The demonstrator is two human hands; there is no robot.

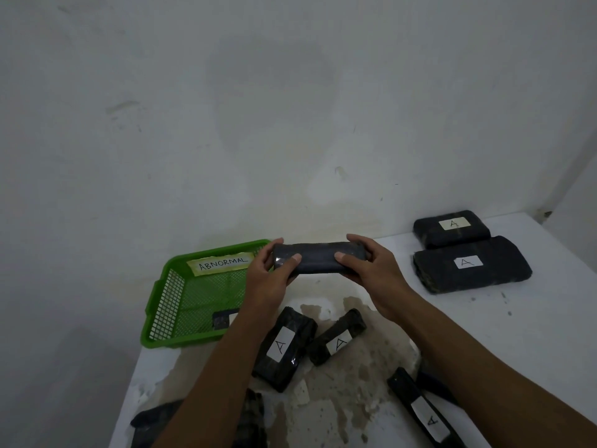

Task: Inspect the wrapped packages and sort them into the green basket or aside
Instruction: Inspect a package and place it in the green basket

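Above the bench [533, 318], just right of the green basket [168, 299], both hands, left [274, 273] & right [368, 270], grip the dark wrapped package [318, 261] at its ends; it looks light, fairly stiff, w/ slick film, so end holds seem safest.

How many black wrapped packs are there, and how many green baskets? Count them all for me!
Black wrapped packages: 8 (one held in both hands, one in the basket, two set aside at right, four near the front)
Green basket: 1
Total: 9
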